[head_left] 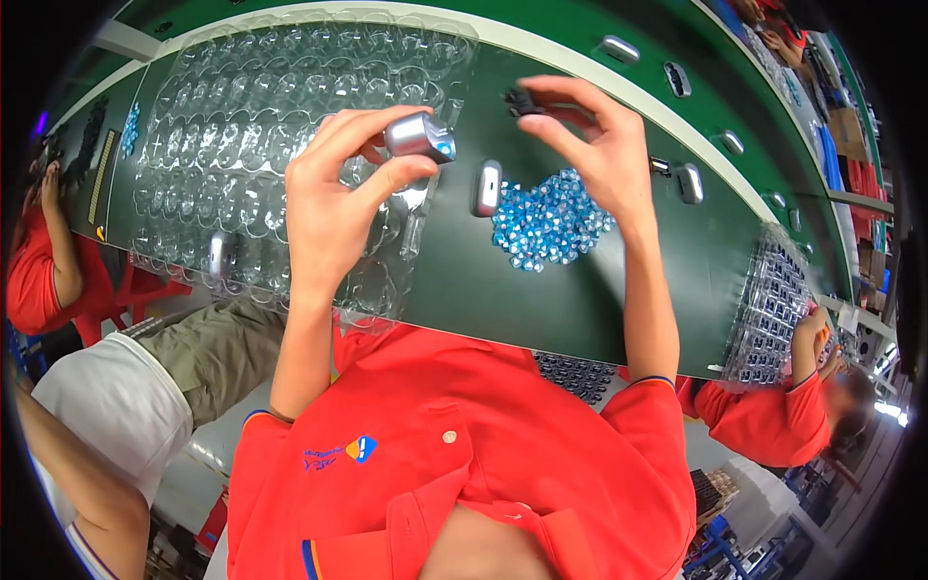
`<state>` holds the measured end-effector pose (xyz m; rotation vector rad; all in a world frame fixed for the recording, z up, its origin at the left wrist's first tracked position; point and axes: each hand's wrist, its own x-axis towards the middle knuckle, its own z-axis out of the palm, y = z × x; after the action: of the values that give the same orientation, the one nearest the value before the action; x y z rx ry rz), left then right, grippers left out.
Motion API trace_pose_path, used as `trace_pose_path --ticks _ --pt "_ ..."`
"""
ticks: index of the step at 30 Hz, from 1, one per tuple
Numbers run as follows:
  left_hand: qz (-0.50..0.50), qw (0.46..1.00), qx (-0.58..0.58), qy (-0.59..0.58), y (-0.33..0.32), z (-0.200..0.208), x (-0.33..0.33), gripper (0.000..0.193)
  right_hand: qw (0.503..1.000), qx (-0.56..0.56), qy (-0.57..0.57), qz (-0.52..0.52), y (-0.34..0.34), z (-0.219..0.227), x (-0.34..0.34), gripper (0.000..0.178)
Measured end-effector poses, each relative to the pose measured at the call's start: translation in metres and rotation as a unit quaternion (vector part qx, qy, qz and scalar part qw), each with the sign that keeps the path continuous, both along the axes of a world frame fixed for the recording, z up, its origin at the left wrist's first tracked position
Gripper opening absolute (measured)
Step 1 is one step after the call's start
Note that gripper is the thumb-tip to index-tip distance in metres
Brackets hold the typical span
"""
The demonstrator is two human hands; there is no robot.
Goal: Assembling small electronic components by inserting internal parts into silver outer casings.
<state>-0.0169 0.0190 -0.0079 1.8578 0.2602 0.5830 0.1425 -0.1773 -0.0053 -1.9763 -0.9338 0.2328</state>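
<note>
Raised over the table, my left hand (pixel 329 198) grips a shiny grey rounded case (pixel 410 133), like an earbud charging case, between thumb and fingers. Its open end faces right and shows something light blue inside. Level with it on the right, my right hand (pixel 607 145) pinches a small black part (pixel 522 101) with thumb and forefinger; its exact kind is too small to make out. The two held pieces are apart. Below and between my hands, another grey case (pixel 486 189) with a small port lies beside a pile of small shiny blue pieces (pixel 551 222).
Clear plastic trays (pixel 251 126) with round pockets cover the table's left, with a grey case (pixel 220 255) near their front edge. More cases lie at right, some on a green strip (pixel 570 29) behind a pale rail. A filled tray (pixel 768 309) stands far right; co-workers sit both sides.
</note>
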Motion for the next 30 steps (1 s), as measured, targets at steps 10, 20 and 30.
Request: trace_pose_path --ticks 10,20,30 --pt "0.018 0.999 0.050 0.002 0.002 0.004 -0.002 0.034 0.983 0.152 0.073 0.078 0.031 0.005 -0.042 0.036" --pt "-0.015 1.000 -0.022 -0.005 -0.001 0.002 -0.005 0.036 0.951 0.177 0.228 0.108 0.026 -0.006 -0.040 0.035" --pt "-0.150 0.988 -0.016 -0.022 0.009 0.004 -0.020 0.039 0.731 0.178 0.534 0.387 0.032 -0.019 -0.051 0.052"
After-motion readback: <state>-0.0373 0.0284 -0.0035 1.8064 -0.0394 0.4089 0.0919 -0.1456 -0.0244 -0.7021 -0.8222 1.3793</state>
